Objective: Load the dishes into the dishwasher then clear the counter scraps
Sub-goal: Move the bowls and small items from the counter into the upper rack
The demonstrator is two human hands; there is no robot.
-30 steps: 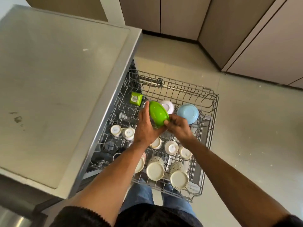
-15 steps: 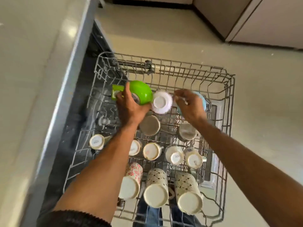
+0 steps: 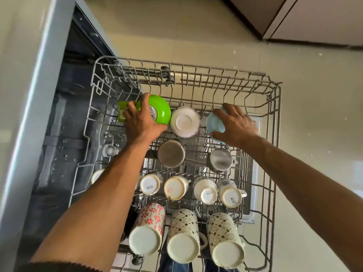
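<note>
The green bowl (image 3: 160, 109) sits upside down at the far left of the dishwasher rack (image 3: 275, 122), the left hand (image 3: 140, 122) gripping its rim. Beside it stands a white bowl (image 3: 184, 122) (also inverted), then a blue bowl (image 3: 215, 122) clasped by the right hand (image 3: 235, 125). Upturned mugs (image 3: 182, 238) fill the nearer rows.

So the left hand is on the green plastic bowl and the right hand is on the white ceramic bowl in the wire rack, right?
Not quite. In the head view the right hand grips the pale blue bowl; the white ceramic bowl sits untouched between them. The left hand is on the green plastic bowl in the wire rack.
</note>
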